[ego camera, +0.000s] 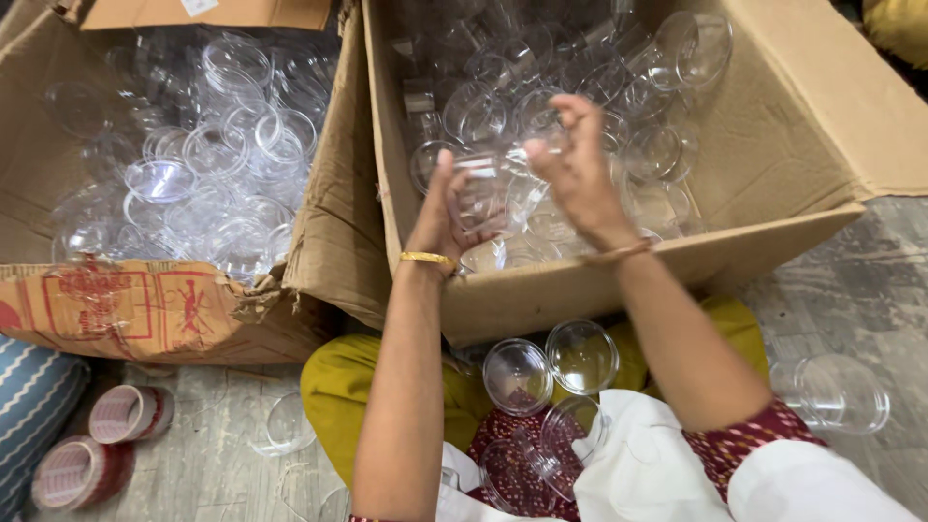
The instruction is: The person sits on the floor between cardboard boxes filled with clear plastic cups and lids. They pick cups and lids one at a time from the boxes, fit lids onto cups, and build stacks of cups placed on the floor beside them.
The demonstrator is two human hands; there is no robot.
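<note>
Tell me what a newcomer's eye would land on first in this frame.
Two open cardboard boxes heaped with clear plastic containers fill the top: the left box and the right box. Over the right one, the left hand and right hand together hold a clear container. Lower down, clear lids lie on the person's lap, and tape rolls sit on the floor at bottom left.

The grey, worn stone floor (851,290) bears two open brown cardboard boxes (802,126) at twelve o'clock, two red-and-white tape rolls (130,414) at eight, one clear plastic cup (833,392) at four.
</note>
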